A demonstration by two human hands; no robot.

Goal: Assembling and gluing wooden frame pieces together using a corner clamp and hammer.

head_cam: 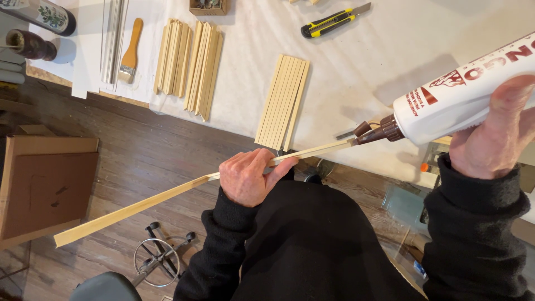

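My left hand (249,175) grips a long thin pale wood strip (134,209) near its middle, held slantwise over my lap, its low end down left. My right hand (499,134) holds a white glue bottle (462,95) with a brown nozzle (374,132). The nozzle tip touches the strip's upper end, at the white table's (356,72) front edge. Both sleeves are black.
On the table lie a flat row of wood strips (283,102), two bundles of strips (189,62), a small paintbrush (130,53) and a yellow-black utility knife (330,22). A dark bottle (30,44) stands far left. A cardboard piece (47,187) and stool base (159,256) are on the wooden floor.
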